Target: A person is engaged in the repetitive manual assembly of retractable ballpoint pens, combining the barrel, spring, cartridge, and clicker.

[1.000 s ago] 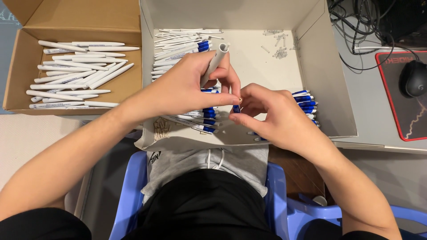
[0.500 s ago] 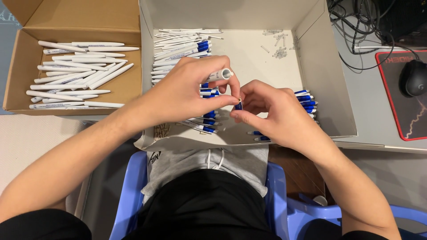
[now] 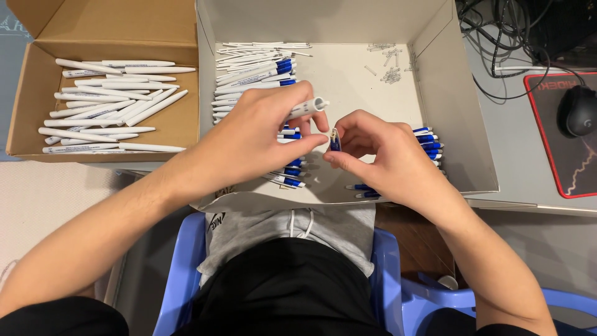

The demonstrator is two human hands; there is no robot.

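My left hand (image 3: 255, 134) grips a white pen barrel (image 3: 308, 107), its open end pointing right. My right hand (image 3: 385, 155) pinches a small blue pen clip piece (image 3: 335, 140) just beside that end, fingertips of both hands nearly touching. Both hands hover over the front of a white cardboard box (image 3: 460, 118). White and blue pens (image 3: 255, 71) lie in a pile in the box at the left, and more blue parts (image 3: 429, 140) lie behind my right hand.
A brown cardboard box (image 3: 37, 99) at the left holds several white pen barrels (image 3: 106, 102). Small white parts (image 3: 388, 62) lie at the box's far right. A black mouse (image 3: 575, 112) on a mat and cables (image 3: 504, 37) sit at the right. A blue chair (image 3: 180, 280) is below.
My left hand has tipped the white barrel from upright to nearly level, open end to the right. My right hand now shows the blue clip piece between its fingertips.
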